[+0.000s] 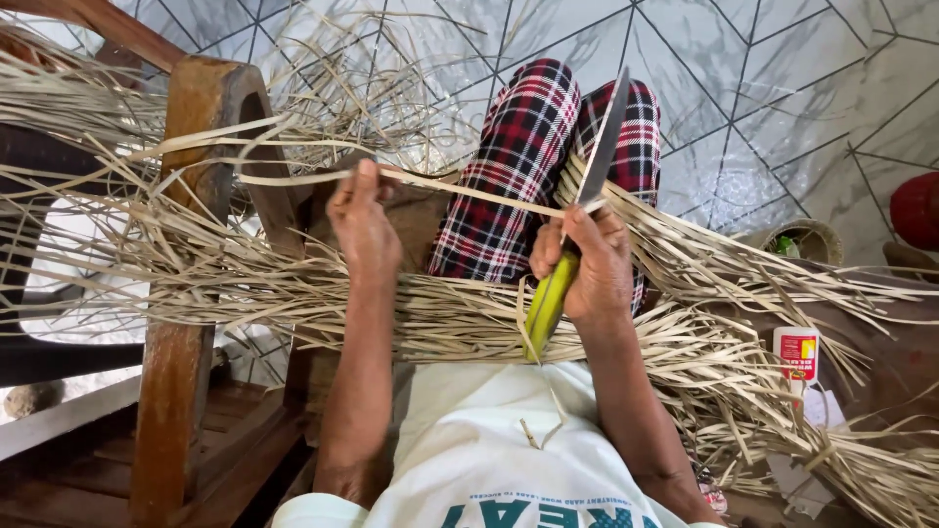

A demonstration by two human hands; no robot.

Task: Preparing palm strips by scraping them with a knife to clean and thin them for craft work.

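My left hand (362, 220) pinches a long pale palm-leaf strip (469, 191) that runs across to the right. My right hand (587, 259) grips a knife by its yellow-green handle (548, 298). The grey blade (604, 142) points away from me and rests against the strip just past my right thumb. A thick bundle of dried straw-coloured strips (440, 318) lies across my lap, over red, black and white plaid trousers (518, 156).
A wooden chair frame (196, 186) stands at the left, draped with more loose strips. A small white and red glue bottle (797, 357) sits at the right, near a round woven container (802, 240). A red object (917, 210) is at the right edge. White patterned tiles (782, 88) cover the floor.
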